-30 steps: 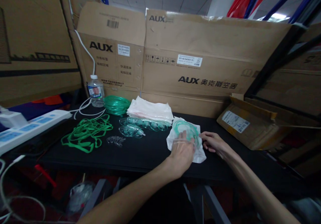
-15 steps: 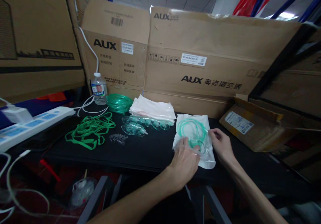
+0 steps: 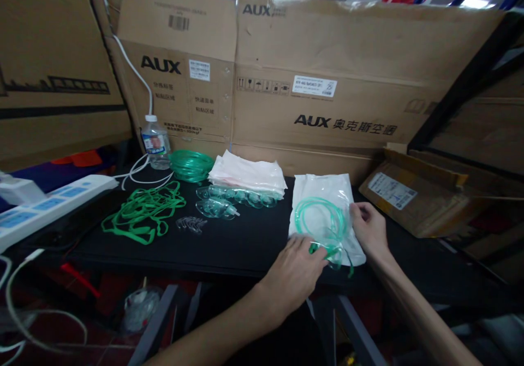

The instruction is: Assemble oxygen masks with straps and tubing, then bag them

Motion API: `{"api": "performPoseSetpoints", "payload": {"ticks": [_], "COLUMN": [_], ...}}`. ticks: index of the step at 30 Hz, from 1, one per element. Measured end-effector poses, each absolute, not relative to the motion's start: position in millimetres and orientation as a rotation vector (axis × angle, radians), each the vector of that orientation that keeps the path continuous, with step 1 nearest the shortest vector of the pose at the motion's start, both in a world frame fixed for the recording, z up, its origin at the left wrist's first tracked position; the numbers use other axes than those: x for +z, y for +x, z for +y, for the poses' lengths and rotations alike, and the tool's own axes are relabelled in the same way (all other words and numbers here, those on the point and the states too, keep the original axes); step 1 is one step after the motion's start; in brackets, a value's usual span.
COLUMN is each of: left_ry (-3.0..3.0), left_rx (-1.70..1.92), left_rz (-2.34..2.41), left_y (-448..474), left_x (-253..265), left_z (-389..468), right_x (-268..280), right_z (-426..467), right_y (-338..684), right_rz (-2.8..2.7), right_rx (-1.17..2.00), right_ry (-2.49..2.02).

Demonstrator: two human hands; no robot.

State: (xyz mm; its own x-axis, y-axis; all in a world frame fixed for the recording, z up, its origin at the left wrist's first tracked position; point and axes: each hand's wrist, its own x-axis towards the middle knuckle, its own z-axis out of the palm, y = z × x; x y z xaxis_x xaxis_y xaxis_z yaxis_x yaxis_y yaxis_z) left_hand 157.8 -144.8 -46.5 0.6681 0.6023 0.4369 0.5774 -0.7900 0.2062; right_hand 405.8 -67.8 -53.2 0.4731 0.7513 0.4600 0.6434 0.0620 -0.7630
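A white-backed clear bag (image 3: 305,187) lies on the black table with a coil of pale green tubing (image 3: 301,221) showing on it. At the bag's lower end is a clear green oxygen mask (image 3: 334,258) with a dark green strap. My left hand (image 3: 297,267) has its fingers curled over the mask and strap at the bag's lower left, hiding part of them. At the bag's right edge, my right hand (image 3: 368,226) is closed with thumb and fingers pinching the film. Whether the tubing lies wholly inside the bag, I cannot tell.
To the left lie a row of masks (image 3: 245,196), a stack of white bags (image 3: 248,172), coiled green tubing (image 3: 191,165), green straps (image 3: 145,210) and small clear clips (image 3: 191,224). A bottle (image 3: 156,145), a power strip (image 3: 53,205) and an open carton (image 3: 413,196) flank them.
My left hand has drawn slightly down toward me, and the mask with its green strap now shows past the bag's lower edge. My right hand stays at the bag's right edge. The view has shifted.
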Motion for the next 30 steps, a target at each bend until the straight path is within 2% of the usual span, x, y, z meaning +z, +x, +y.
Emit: {"api": "performPoseSetpoints", "payload": {"ticks": [5,11,17,23,30], "left_ry": [2.818,2.791,2.78,2.777,2.79], "left_rx": [0.719,0.682,0.684,0.704,0.724], "left_rz": [0.953,0.972,0.951,0.935,0.929], "left_y": [130,115,114,111,111], "left_x": [-46,-42,-42,-43,-44], "left_z": [-152,-141,-137,-139,-138], "right_x": [-17,77,153,141,90], "right_z": [-46,-30,21,94,129], "right_y": [415,410,344,239,172], "right_rz": [-1.121,-1.143,-1.705,-2.159,-2.223], "right_rx": [-0.13,-0.454,-0.448,-0.327,-0.33], "right_ry": [-1.717,-1.673,-1.51,-1.342,-1.342]}}
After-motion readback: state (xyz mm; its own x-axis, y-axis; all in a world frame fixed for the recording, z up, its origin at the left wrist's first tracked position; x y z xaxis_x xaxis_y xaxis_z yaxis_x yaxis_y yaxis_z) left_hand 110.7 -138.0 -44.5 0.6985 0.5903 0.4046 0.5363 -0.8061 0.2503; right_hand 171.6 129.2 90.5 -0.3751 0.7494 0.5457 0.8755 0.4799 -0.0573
